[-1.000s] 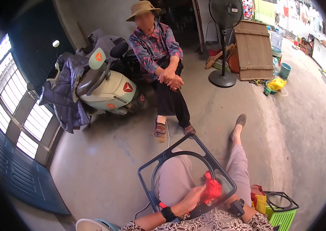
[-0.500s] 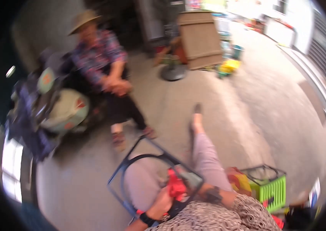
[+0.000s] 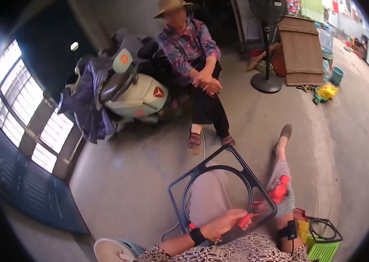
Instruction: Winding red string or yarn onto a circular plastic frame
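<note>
Concrete floor point(image 3: 140, 174) carries a seated worker; left hand point(image 3: 226, 221) grips the black frame point(image 3: 219, 163), right hand point(image 3: 279, 192), blurred, clamps red strands point(image 3: 254, 205).

head cam on me, left of the pair | tilted down and forward over my lap | close on my hands and the black frame point(image 3: 221, 192) | fisheye bends the concrete floor point(image 3: 140, 174) outward
</note>
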`<state>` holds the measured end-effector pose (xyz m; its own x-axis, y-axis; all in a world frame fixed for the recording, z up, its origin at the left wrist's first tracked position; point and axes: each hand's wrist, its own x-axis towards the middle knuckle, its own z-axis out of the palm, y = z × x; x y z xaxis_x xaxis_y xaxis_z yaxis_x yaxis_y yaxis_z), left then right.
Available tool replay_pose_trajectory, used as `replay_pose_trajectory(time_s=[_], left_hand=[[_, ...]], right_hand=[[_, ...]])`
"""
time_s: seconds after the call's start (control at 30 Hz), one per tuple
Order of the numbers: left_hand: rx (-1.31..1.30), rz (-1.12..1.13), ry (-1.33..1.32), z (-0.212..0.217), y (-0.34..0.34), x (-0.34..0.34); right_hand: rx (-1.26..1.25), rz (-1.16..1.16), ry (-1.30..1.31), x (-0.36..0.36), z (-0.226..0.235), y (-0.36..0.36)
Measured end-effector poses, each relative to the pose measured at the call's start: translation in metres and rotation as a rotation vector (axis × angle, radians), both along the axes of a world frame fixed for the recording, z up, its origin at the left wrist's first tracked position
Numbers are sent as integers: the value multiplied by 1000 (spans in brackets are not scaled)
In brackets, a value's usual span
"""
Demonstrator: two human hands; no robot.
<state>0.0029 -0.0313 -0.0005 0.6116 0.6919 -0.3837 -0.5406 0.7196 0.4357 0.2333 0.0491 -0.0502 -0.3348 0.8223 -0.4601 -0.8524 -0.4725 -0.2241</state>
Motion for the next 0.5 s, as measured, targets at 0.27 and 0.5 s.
replay_pose_trajectory(time_s=[0.27,0.5], left_hand=[[22,8,-7,5,0,-2],[70,23,102,6,3,9]], right_hand=[[355,-327,250,127,39,-34],[260,-119,-220,151,20,-63]])
